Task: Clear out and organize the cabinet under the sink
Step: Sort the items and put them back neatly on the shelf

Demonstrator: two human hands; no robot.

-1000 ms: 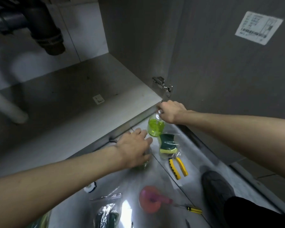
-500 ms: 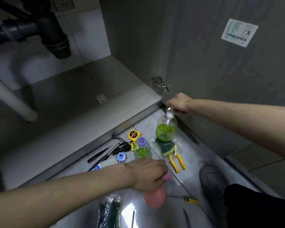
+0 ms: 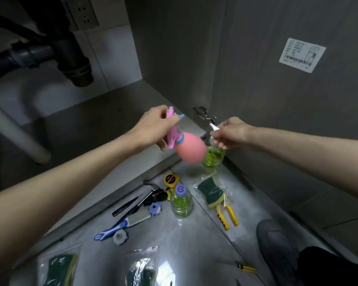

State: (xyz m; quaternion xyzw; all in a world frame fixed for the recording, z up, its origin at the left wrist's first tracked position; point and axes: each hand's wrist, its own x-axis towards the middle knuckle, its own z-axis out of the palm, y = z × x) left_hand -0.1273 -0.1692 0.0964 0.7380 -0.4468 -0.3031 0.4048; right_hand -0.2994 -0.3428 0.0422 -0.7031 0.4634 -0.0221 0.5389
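Observation:
My left hand (image 3: 153,129) grips the pink trigger head of a pink spray bottle (image 3: 191,150), held in the air at the cabinet's front edge. My right hand (image 3: 230,132) holds the white pump of a clear bottle with green liquid (image 3: 213,156), lifted beside the pink one near the door hinge (image 3: 205,115). The bare grey cabinet floor (image 3: 91,129) lies just beyond both hands. A second small green bottle with a blue cap (image 3: 181,201) stands on the tiled floor below.
On the floor lie a yellow tape measure (image 3: 171,179), a hammer (image 3: 149,193), a blue brush (image 3: 116,227), bagged sponges (image 3: 212,194), yellow pliers (image 3: 227,216) and a screwdriver (image 3: 246,267). A dark drain pipe (image 3: 74,58) hangs inside the cabinet at left. My shoe (image 3: 277,242) is at right.
My left hand picked the pink spray bottle up off the floor and raised it to the cabinet edge. My right hand lifted the green pump bottle higher.

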